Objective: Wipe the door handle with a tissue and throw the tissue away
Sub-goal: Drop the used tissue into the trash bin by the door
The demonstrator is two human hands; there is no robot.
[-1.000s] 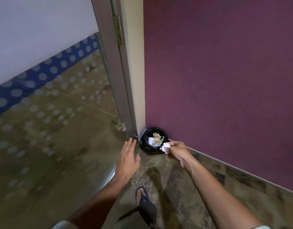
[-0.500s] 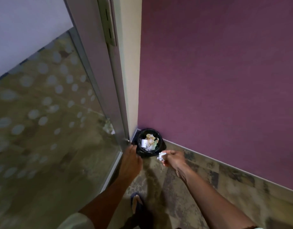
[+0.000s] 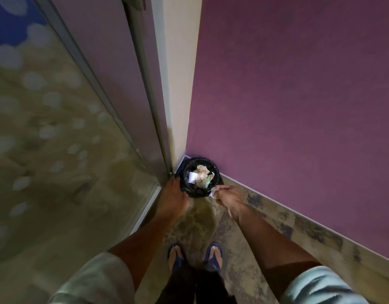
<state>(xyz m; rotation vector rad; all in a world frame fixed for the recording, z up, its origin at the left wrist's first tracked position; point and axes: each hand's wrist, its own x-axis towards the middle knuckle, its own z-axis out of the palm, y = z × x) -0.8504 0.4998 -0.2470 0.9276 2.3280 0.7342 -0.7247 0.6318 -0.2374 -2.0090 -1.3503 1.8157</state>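
ok, left hand (image 3: 173, 197) blurred, seen from the back, finger state unclear, at the bin (image 3: 199, 177) rim. right hand (image 3: 229, 197) pinches crumpled tissue (image 3: 213, 192) at its fingertips, just beside the bin's near edge, not inside.

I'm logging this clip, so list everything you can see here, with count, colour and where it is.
bin: one, black, in the floor corner, with pale scraps inside
tissue: one, white, crumpled, at the bin's near rim
glass door: one, frosted dots, left
wall: one, purple, right
floor: mottled grey-brown
sandals: two, dark blue, on the feet
left hand: beside the bin's left edge; contact unclear
right hand: pinches the tissue
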